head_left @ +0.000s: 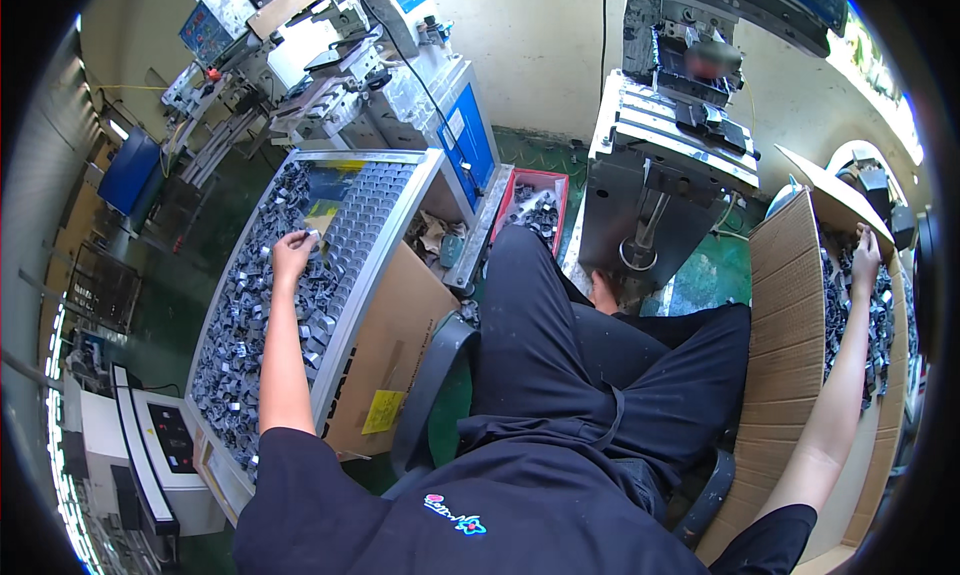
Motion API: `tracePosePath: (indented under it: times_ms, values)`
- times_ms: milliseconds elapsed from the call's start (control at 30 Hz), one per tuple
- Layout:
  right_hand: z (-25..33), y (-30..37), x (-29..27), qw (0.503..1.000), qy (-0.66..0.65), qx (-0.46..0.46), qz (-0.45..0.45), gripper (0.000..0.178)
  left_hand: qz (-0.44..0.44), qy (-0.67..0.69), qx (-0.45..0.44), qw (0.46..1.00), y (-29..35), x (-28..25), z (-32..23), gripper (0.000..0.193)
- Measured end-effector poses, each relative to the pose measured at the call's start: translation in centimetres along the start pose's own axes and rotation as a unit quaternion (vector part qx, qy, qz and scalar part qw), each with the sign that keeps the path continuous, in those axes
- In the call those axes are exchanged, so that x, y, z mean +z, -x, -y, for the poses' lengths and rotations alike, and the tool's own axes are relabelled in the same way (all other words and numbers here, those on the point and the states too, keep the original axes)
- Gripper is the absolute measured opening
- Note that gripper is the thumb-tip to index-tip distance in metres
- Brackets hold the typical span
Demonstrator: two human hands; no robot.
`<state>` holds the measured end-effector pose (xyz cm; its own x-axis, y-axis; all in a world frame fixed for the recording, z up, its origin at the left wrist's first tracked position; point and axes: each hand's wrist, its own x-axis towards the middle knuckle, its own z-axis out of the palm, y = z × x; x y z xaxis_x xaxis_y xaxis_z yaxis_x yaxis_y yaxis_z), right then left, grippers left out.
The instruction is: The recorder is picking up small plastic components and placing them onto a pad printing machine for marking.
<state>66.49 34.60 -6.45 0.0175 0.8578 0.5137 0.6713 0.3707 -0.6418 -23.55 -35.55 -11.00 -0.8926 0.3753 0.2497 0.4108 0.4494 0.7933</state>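
Observation:
My left hand [291,254] is over the framed tray [372,305] on my left, its thumb and fingers pinched on a small grey metal piece [313,236]. Loose grey metal pieces [235,360] are heaped across the tray's left and near parts. Similar pieces [370,203] stand in neat rows at its far right. My right hand [866,263] is at the far end of an open cardboard box [785,305] on my right, close to its raised flap [825,190]. Its fingers look closed, but what they hold is unclear. Dark metal pieces [880,320] fill that box.
A machine with a blue door [465,140] stands behind the tray. Ahead is a metal press [670,140]. Between them a red bin [563,190] holds small parts. Under the tray is a carton [395,360]. A white device [175,455] stands at the left.

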Motion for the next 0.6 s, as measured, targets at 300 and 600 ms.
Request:
tracePosePath:
  times_ms: [300, 600]
  values:
    - [2.4, 1.5, 1.7, 1.0, 0.008, 0.002, 0.029, 0.05, 0.034, -0.231, -0.005, 0.972, 0.3, -1.5, 0.7, 0.042]
    - [1.9, 1.7, 1.6, 0.999, 0.017, 0.016, 0.033, 0.05, 0.039, -0.287, -0.002, 0.957, 0.8, -1.4, 0.3, 0.049]
